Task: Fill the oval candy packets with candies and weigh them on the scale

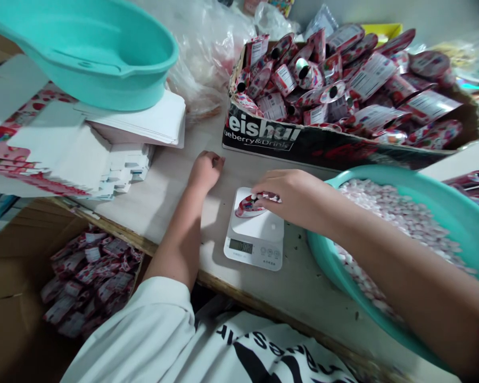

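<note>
My right hand [289,190] is over a small white digital scale [253,255], its fingers pinched at the mouth of a red printed pouch [245,208] on the weighing plate. Tiny white candies show at the fingertips, and the hand covers part of the pouch. The scale's display is lit, but its digits are too blurred to read. Left of the scale, my left hand [206,169] rests on the table with curled fingers and nothing visible in it. Beside my right forearm, a turquoise basin [323,250] holds many pale pink-white candies [399,213].
Behind the scale a black cardboard box [323,143] is packed with open printed pouches [371,77]. At left, a turquoise basin [115,58] sits on stacked white cards [143,122]. Below the table edge, a carton [8,298] contains many filled-looking packets [91,276]. Clear plastic bags [207,48] lie behind.
</note>
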A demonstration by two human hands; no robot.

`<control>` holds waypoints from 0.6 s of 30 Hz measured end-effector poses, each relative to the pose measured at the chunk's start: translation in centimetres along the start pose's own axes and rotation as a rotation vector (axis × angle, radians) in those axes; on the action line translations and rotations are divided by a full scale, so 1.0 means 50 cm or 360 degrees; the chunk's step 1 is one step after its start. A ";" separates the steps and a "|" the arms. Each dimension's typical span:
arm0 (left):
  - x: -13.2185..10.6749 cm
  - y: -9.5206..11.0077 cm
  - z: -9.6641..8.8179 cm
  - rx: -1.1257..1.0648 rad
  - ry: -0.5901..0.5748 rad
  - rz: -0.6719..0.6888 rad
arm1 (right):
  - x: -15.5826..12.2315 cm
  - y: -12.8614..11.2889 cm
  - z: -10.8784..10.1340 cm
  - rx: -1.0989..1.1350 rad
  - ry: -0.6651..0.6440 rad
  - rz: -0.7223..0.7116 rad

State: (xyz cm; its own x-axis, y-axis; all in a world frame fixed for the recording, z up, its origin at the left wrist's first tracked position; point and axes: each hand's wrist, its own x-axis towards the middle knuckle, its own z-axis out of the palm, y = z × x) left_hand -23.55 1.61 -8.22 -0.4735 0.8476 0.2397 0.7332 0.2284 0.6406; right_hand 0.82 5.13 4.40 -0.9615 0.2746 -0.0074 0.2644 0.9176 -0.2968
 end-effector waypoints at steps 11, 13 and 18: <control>-0.001 -0.002 0.001 0.0019 -0.0004 0.0040 | -0.091 -0.021 -0.033 -0.0342 0.0099 -0.0064; -0.001 -0.002 0.001 0.0019 -0.0007 0.0036 | -0.130 -0.003 -0.031 -0.0257 0.0077 -0.0057; -0.003 -0.002 0.001 0.0027 -0.0020 0.0033 | -0.163 0.062 -0.008 -0.0060 0.0202 0.0051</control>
State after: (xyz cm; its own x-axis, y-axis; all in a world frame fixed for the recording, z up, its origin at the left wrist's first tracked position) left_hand -23.55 1.48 -8.34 -0.4519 0.8582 0.2435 0.7509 0.2185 0.6232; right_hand 9.51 5.86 3.93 -0.9360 0.3360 0.1049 0.2999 0.9173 -0.2621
